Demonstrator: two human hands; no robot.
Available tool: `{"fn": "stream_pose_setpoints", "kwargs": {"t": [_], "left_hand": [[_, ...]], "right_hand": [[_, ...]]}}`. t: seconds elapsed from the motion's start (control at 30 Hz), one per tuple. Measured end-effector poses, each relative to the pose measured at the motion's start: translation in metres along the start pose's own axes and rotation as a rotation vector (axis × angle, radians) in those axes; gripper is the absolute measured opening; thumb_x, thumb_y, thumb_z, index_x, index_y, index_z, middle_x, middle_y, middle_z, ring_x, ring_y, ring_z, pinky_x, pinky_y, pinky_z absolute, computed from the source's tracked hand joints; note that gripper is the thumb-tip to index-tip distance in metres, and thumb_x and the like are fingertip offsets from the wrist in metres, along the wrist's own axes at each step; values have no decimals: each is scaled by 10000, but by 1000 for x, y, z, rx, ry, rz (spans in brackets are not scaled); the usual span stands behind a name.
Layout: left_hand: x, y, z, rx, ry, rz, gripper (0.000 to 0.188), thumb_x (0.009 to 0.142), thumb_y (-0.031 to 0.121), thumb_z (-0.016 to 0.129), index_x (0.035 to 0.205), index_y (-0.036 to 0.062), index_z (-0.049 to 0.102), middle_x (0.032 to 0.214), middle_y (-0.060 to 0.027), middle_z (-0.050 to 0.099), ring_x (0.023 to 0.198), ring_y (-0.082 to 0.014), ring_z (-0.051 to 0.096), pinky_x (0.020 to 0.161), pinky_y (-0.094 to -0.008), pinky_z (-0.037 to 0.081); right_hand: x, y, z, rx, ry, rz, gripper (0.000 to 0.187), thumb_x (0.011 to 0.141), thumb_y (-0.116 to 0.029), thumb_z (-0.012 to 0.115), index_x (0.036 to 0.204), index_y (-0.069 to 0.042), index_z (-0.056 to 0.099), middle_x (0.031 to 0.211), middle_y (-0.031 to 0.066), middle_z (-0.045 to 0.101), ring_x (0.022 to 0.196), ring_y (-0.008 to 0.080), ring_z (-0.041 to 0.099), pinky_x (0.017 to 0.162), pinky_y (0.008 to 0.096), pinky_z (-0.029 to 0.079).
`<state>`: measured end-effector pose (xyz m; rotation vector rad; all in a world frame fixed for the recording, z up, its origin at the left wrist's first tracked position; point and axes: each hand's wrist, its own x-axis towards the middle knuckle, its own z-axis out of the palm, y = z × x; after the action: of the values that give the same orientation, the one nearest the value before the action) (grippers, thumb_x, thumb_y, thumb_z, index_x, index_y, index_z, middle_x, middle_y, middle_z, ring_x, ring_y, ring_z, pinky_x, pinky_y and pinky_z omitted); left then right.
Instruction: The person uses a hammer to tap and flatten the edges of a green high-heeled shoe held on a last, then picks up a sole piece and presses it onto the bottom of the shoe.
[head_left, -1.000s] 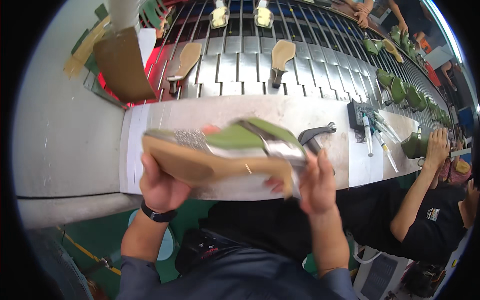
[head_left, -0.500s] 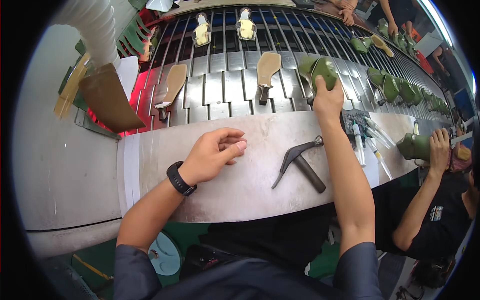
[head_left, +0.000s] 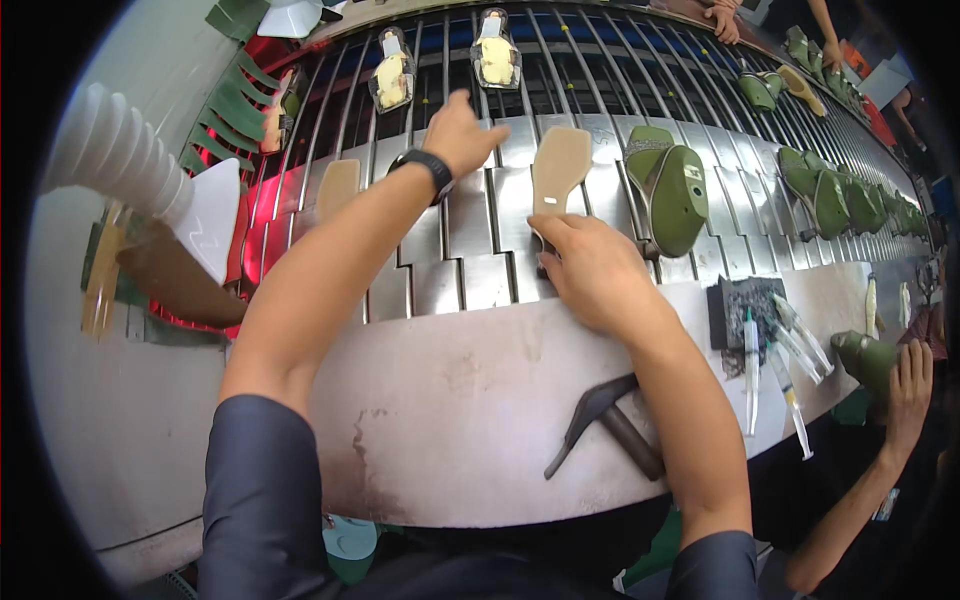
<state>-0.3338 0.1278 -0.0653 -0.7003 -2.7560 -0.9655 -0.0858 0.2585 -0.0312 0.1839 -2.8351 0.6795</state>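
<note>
My left hand reaches out over the slatted metal conveyor, fingers apart and holding nothing. Just beyond it lie two lasted shoe bottoms with cream-coloured undersides, a left one and a right one. At the conveyor's near edge my right hand is closed around the heel end of a tan heeled shoe sole; its fingers cover the heel. A second tan sole is partly hidden behind my left forearm. To the right of my right hand rests a pair of green shoe lasts.
On the bench lies a hammer, partly under my right forearm. Several syringes lie by a dark pad. A white duct hose hangs left. At right, a co-worker's hand holds a green last.
My right hand has let go of the green last and moved left onto the tan sole's heel. My left hand has gone from above the bench forward over the conveyor, its fingers opening.
</note>
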Motion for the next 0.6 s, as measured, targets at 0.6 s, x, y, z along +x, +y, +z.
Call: {"fn": "stream_pose_setpoints", "kwargs": {"t": [0.6], "left_hand": [[47,28,-8,37,178,-188,1137,689,383,909,1563,-68,340,1453,-338,525,1346,-443,550,1146,-462,449]], "right_hand": [[-1,6,4,43,155,100,165,857,1,601,995,21,691,865,228,729,842,442,727,797,519,580]]}}
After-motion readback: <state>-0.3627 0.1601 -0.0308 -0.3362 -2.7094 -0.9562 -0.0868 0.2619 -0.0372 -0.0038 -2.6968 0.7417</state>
